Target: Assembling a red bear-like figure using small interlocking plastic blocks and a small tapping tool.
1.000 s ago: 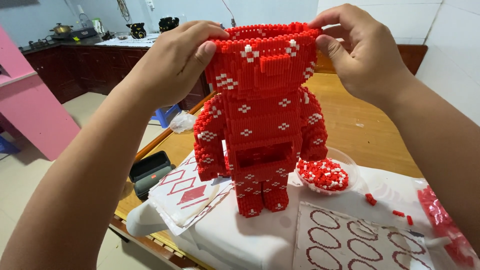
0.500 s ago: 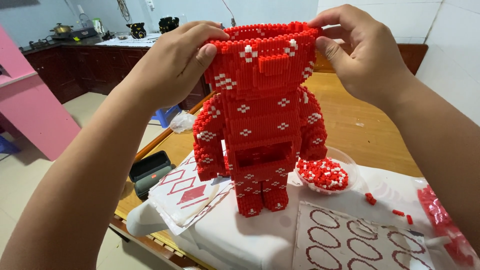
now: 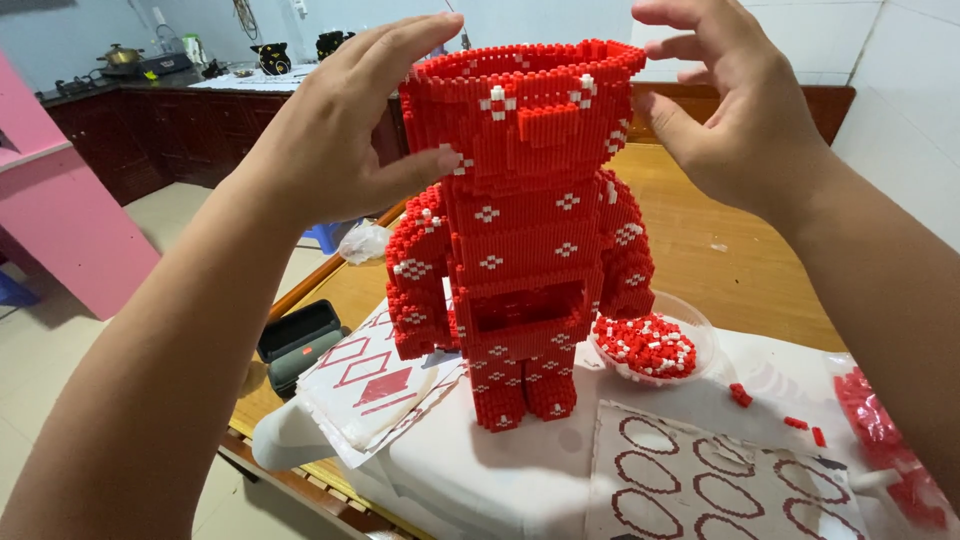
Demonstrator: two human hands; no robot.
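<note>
Nearest the camera, a sheet printed with rings of red ovals [image 3: 720, 480] is lying on the white cloth [image 3: 520, 480] at the lower right, with a few loose red bricks [image 3: 742, 395] sitting beside it and a clear bag of red pieces [image 3: 885, 440] resting at the right edge. To the left, a booklet with red diamond shapes [image 3: 375, 380] is hanging over the cloth's edge, next to a dark green case [image 3: 300, 340]. A red brick-built bear figure [image 3: 530, 250], dotted with small white crosses, is standing upright on the cloth, its head open at the top. A clear bowl of red and white bricks [image 3: 650, 345] is sitting just beside its leg. The left hand [image 3: 340, 140] is spread open, its thumb touching the figure's head on the left side. The right hand [image 3: 730, 120] is hovering open with fingers parted, just beside the head on the right, gripping nothing. Beyond, a wooden surface [image 3: 720, 250] is stretching toward a dark counter [image 3: 150, 130] and a pink panel [image 3: 60, 220].
</note>
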